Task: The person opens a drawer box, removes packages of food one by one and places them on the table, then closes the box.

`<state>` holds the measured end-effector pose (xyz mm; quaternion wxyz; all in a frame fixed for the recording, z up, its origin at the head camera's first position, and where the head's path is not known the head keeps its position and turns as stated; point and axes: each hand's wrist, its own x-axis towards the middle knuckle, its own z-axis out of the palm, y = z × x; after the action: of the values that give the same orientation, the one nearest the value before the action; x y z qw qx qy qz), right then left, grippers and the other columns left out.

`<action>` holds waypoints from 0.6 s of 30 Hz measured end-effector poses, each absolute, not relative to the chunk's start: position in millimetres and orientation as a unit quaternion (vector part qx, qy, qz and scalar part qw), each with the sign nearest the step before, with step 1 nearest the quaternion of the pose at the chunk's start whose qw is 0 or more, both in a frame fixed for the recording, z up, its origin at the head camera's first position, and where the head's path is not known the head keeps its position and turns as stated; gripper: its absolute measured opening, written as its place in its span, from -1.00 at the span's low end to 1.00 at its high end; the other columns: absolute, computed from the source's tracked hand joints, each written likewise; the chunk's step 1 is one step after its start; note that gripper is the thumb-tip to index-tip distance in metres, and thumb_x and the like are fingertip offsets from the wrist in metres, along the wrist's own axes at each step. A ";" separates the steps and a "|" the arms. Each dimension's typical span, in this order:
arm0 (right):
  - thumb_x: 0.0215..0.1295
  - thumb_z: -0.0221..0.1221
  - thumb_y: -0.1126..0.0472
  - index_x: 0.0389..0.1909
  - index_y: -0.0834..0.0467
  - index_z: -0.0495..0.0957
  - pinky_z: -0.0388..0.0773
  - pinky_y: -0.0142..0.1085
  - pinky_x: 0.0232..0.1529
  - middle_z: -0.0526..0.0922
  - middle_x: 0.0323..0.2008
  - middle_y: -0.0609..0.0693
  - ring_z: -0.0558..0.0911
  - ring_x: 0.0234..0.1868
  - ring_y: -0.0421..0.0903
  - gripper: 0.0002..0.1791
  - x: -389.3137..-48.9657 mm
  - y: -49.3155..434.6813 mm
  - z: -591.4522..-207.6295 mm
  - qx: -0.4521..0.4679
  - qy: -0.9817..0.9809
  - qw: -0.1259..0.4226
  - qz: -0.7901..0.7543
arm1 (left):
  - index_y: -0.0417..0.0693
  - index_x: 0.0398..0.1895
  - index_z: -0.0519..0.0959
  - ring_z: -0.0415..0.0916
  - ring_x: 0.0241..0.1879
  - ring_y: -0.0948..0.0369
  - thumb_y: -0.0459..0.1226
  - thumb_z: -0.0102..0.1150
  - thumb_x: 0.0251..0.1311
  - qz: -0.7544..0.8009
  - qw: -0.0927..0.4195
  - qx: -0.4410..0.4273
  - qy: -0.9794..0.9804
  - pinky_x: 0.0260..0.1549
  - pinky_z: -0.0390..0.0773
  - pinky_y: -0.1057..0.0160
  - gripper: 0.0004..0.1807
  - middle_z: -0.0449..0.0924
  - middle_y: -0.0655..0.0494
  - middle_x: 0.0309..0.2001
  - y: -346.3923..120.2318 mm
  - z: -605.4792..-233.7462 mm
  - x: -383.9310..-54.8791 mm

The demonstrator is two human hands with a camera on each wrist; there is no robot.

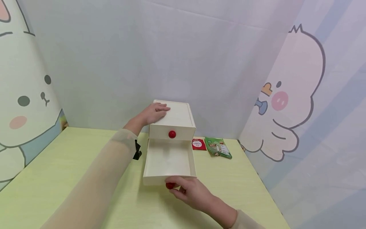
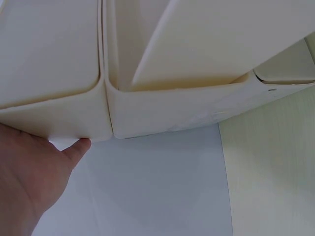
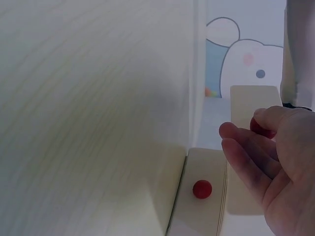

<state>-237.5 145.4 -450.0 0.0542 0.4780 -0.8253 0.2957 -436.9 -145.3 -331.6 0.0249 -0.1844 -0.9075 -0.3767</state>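
Observation:
A white drawer box (image 1: 175, 112) stands on the table, with its top drawer closed behind a red knob (image 1: 172, 134). Below it, a drawer (image 1: 167, 160) is pulled out and its floor is bare. My right hand (image 1: 193, 192) pinches the red drawer knob (image 3: 262, 129) on that drawer's front between thumb and finger. On the left of the box's top lies my left hand (image 1: 154, 114), fingers reaching across it; its thumb (image 2: 78, 150) is against the side wall. In the right wrist view, another closed drawer (image 3: 199, 164) with a red knob sits nearest the table.
Right of the box, a red packet (image 1: 198, 144) and a green packet (image 1: 218, 148) lie on the pale table (image 1: 71, 165). A grey curtain (image 1: 114, 63) hangs behind the box. Cartoon-printed cloth (image 1: 297, 95) borders both sides.

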 end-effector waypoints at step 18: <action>0.54 0.36 0.24 0.30 0.01 0.65 0.63 -0.65 -0.18 0.82 0.15 -0.06 0.76 -0.11 -0.31 -0.63 -246.8 140.7 -444.1 0.470 -0.831 0.058 0.290 | 0.04 0.61 0.49 -0.13 0.81 -0.09 -0.07 -0.18 0.65 -0.368 0.035 -0.185 -0.911 0.77 -0.12 -0.21 -0.41 0.17 0.01 0.77 -143.2 -331.6 -437.2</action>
<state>-246.8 140.7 -444.1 0.0584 0.4704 -0.8315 0.2899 -437.2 -143.2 -331.6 0.0346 -0.1850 -0.9105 -0.3681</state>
